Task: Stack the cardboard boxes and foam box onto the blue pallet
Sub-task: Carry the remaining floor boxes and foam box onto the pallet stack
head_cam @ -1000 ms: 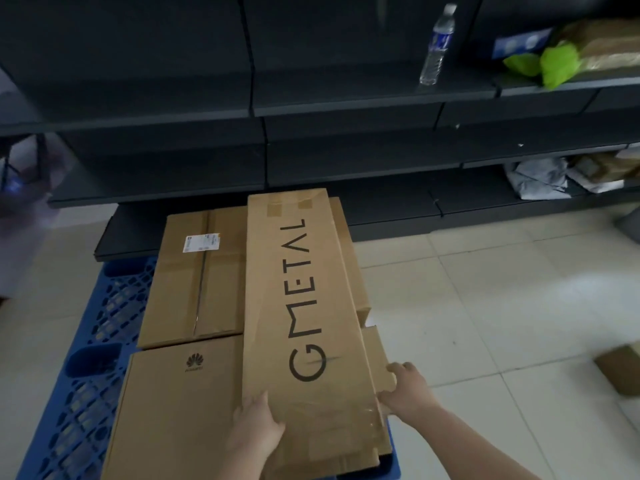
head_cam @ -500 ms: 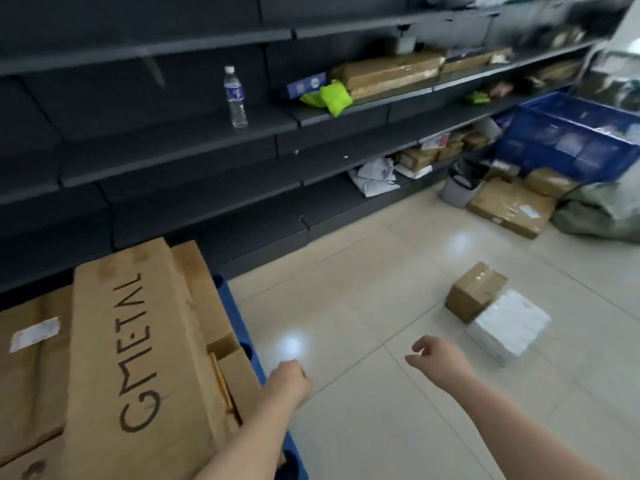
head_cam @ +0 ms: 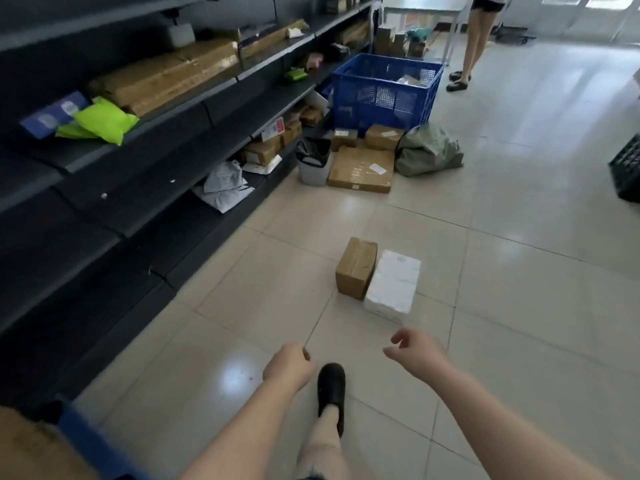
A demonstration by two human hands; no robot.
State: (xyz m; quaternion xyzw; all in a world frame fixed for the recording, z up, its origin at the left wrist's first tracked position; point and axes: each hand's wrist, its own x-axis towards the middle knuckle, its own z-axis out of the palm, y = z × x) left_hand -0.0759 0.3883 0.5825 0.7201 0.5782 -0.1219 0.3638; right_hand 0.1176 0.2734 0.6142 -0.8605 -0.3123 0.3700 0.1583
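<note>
Two empty, loosely curled hands hover near cardboard box and foam box.

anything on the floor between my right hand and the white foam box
No, just bare tile floor between the right hand and the white foam box, as the head view shows.

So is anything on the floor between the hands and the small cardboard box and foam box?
Nothing visible. Bare tile lies between the left hand, the right hand and the cardboard box with the foam box beside it.
</note>
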